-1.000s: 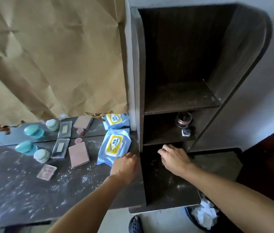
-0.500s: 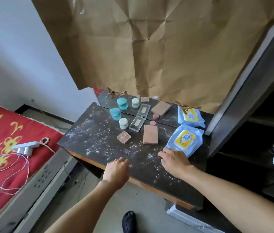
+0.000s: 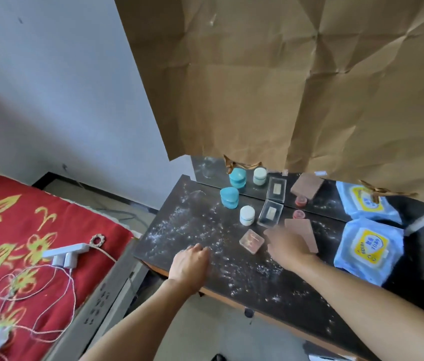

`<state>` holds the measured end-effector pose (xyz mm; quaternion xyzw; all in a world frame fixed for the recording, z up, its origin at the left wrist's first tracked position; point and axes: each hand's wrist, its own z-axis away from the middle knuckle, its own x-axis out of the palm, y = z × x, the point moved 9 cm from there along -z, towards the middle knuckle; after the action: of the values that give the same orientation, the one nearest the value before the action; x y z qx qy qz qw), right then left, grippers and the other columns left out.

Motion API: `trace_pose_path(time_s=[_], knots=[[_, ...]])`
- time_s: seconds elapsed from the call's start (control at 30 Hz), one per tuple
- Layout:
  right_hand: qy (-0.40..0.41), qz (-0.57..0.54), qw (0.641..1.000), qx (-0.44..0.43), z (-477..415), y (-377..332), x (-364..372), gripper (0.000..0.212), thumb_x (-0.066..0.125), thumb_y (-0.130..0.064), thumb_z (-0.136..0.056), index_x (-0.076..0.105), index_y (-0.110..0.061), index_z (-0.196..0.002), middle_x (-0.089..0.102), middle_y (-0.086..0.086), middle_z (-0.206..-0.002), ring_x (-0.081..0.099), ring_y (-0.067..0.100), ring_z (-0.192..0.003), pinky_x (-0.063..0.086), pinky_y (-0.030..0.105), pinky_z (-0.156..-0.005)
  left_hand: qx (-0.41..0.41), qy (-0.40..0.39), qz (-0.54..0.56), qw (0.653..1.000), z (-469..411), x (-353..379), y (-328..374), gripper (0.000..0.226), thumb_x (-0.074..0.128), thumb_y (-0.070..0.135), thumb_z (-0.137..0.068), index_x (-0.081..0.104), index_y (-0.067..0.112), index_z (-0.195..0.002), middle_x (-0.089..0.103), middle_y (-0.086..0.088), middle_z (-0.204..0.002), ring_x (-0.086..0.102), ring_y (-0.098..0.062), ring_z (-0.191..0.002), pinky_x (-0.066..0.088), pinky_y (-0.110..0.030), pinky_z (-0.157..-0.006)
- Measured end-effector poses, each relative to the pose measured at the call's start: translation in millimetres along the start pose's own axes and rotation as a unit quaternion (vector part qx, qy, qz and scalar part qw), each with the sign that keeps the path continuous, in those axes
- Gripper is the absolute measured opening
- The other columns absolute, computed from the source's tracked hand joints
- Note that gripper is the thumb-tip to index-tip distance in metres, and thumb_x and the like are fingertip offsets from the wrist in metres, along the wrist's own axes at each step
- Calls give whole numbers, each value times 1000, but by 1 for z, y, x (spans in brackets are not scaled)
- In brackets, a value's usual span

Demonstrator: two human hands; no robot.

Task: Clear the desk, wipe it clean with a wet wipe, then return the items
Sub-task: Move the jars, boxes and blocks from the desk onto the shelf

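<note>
Resting on the worktop close to its front edge, the fingers of the left hand are loosely curled and together, knuckles up, with nothing visible in their grip. The fingers of the right hand are motion-blurred. Whether they are apart or together cannot be told, and no object is seen in them. This hand hovers over the middle of the worktop, just beside a square pink case on its left, and overlaps the near end of a brown flat case. Contact with either cannot be confirmed. Toward the back edge stand a clear oblong case, a white jar, a teal jar and a small red pot, each apart from the others. The wet wipe pack lies flat at the right end of the worktop, near the right hand and well apart from the left. White powder is scattered over the left and front parts of the surface. A mirror runs along the back edge and repeats the items. Creased brown paper hangs over its upper part. Off the left edge, a bed with a red and yellow cover carries a white plug strip and a looped cable.
</note>
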<state>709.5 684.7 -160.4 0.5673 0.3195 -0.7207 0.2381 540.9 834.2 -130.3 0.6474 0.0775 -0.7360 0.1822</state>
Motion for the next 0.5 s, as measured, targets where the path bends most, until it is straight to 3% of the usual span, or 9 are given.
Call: trace_pose_path(time_s=[0.37, 0.5], knots=[[-51, 0, 998, 23, -93, -15, 27, 36, 51, -18, -87, 41, -20, -122, 43, 5, -125, 46, 26, -111, 47, 37, -74, 22, -25, 32, 999, -88, 16, -41, 21, 41, 31, -93, 57, 18, -93, 59, -1, -95, 61, -25, -87, 47, -36, -68], [-78, -36, 995, 44, -127, -11, 47, 53, 53, -23, -85, 33, -25, -134, 40, 4, -130, 46, 27, -114, 46, 37, -78, 17, -50, 47, 997, -124, 22, -49, 19, 44, 30, -92, 56, 17, -96, 59, -1, -100, 60, -25, -92, 49, -36, -72]])
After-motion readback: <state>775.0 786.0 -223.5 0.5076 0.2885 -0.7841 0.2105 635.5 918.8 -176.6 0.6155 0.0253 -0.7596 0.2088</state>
